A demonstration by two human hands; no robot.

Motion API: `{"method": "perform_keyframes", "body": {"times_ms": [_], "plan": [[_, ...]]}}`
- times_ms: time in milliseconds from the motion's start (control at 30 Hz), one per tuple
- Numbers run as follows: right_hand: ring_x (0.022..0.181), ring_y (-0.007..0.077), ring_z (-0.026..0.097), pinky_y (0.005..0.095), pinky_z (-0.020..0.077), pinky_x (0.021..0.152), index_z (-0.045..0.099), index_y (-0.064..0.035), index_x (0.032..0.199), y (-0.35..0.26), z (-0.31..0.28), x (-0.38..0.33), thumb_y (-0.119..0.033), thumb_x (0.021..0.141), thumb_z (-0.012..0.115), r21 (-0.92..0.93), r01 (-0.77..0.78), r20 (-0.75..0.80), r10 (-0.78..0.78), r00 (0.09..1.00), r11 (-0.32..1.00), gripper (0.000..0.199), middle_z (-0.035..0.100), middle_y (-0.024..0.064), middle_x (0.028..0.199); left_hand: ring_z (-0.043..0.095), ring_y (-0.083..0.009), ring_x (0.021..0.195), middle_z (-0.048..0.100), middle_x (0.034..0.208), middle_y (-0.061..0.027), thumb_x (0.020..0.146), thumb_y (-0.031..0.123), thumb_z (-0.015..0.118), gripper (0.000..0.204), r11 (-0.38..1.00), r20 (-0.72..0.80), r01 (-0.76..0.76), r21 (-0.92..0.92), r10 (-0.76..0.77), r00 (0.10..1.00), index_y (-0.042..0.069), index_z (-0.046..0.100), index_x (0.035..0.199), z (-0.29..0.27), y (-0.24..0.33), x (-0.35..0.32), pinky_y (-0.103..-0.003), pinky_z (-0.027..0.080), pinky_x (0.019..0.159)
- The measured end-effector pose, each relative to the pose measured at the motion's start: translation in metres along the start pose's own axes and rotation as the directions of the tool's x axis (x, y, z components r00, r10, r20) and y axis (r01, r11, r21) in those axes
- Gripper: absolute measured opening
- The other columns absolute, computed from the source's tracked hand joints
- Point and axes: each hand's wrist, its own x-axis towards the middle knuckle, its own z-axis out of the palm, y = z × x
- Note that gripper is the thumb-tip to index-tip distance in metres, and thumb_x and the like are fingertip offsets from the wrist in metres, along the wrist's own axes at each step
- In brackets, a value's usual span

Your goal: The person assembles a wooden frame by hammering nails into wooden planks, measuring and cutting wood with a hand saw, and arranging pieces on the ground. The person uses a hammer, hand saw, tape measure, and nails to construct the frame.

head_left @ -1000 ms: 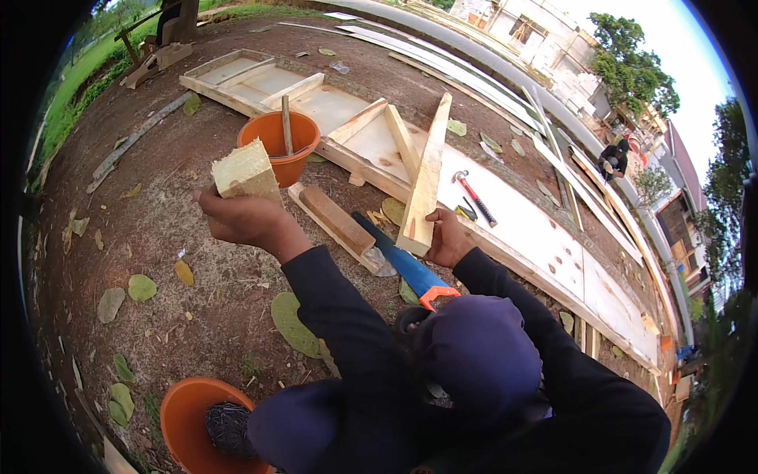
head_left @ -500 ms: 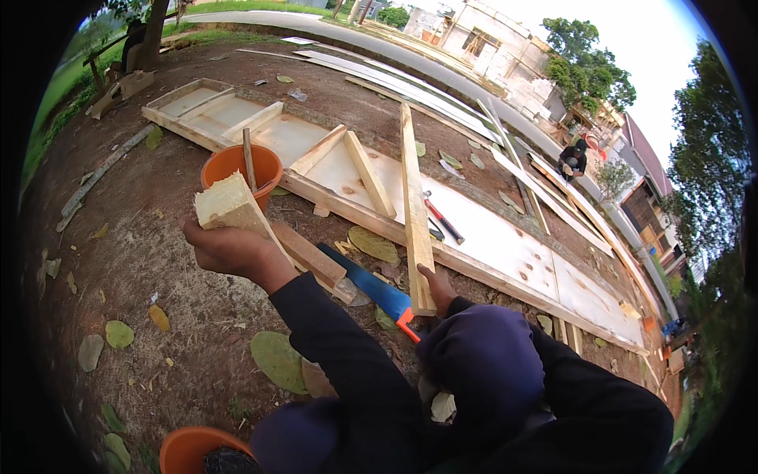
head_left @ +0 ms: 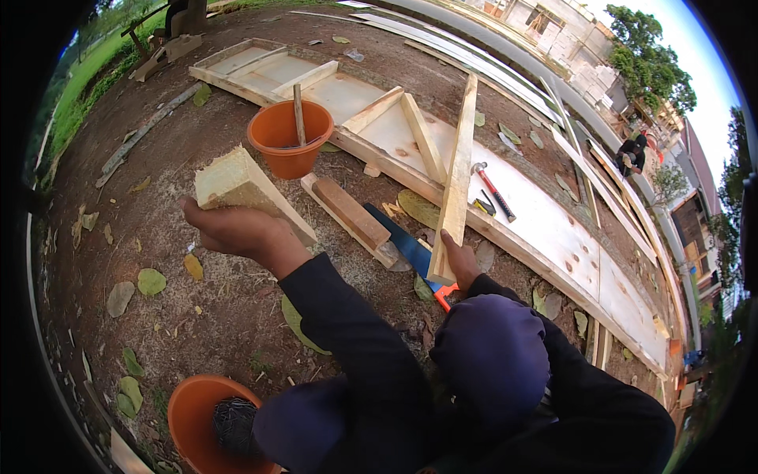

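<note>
My left hand (head_left: 249, 237) is closed around a short, thick wooden block (head_left: 251, 193), its pale sawn end turned up. In my right hand (head_left: 462, 261) is the near end of a long wooden batten (head_left: 456, 174), whose far part reaches over the frame. Beneath that batten a handsaw (head_left: 407, 246) with a blue blade and orange handle lies on the ground. A reddish-brown wood piece (head_left: 351, 213) rests on a paler strip beside the saw. The long timber frame with a plywood panel (head_left: 545, 237) spreads out beyond my hands.
A red-handled hammer (head_left: 496, 193) and a tape measure (head_left: 484, 204) lie on the panel. An orange bucket (head_left: 292, 158) with a stick stands near the frame. Another bucket (head_left: 183, 411), at lower left, holds nails. A person (head_left: 632, 154) crouches at far right. Long boards (head_left: 474, 59) lie behind.
The view has swung left and down, so the surroundings sit farther right and more of the nail bucket shows. Both hands keep their wood; the block has turned slightly.
</note>
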Motion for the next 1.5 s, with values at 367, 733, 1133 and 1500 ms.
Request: {"method": "perform_keyframes", "body": {"times_ms": [367, 733, 1133, 1500], "plan": [[0.102, 0.0271, 0.069, 0.0444, 0.0602, 0.08, 0.051, -0.0062, 0.135, -0.139, 0.068, -0.01, -0.049, 0.103, 0.055, 0.317, -0.01, 0.491, -0.155, 0.857, 0.948, 0.054, 0.062, 0.0116, 0.125, 0.061, -0.0351, 0.121, 0.054, 0.132, -0.0254, 0.106, 0.04, 0.035, 0.055, 0.997, -0.058, -0.038, 0.067, 0.042, 0.997, -0.006, 0.053, 0.129, -0.007, 0.013, 0.003, -0.046, 0.053, 0.102], [0.092, 0.0258, 0.07, 0.0384, 0.0547, 0.083, 0.064, 0.0038, 0.128, -0.118, 0.009, -0.039, -0.047, 0.094, 0.068, -0.352, 0.761, 0.517, -0.565, 0.643, 0.544, 0.061, 0.073, 0.0143, 0.099, 0.058, -0.0334, 0.128, 0.051, 0.135, -0.0223, 0.102, 0.047, 0.04, 0.058, 0.974, -0.133, -0.196, -0.11, 0.181, 0.974, 0.002, 0.048, 0.136, -0.013, 0.051, 0.015, -0.049, 0.051, 0.109], [0.096, 0.0354, 0.069, 0.0421, 0.0539, 0.088, 0.072, -0.0004, 0.108, -0.067, -0.176, 0.155, -0.038, 0.089, 0.072, -0.757, 0.45, 0.146, -0.549, 0.823, 0.473, 0.042, 0.072, 0.0203, 0.1, 0.061, -0.0152, 0.067, 0.065, 0.076, -0.0092, 0.096, 0.019, 0.052, 0.031, 0.843, 0.577, -0.517, -0.148, 0.498, 0.648, -0.004, 0.067, 0.084, 0.091, -0.005, -0.085, -0.031, 0.047, 0.062], [0.103, 0.0408, 0.063, 0.0486, 0.0539, 0.086, 0.06, -0.0012, 0.116, 0.018, -0.226, 0.305, -0.035, 0.091, 0.07, -0.72, 0.415, 0.152, -0.458, 0.876, 0.556, 0.044, 0.062, 0.0226, 0.111, 0.061, -0.03, 0.073, 0.065, 0.077, -0.0113, 0.067, 0.02, 0.062, 0.02, 0.74, 0.953, -0.6, -0.303, 0.25, -0.173, 0.003, 0.064, 0.077, 0.124, -0.179, -0.271, -0.041, 0.049, 0.074]]}}
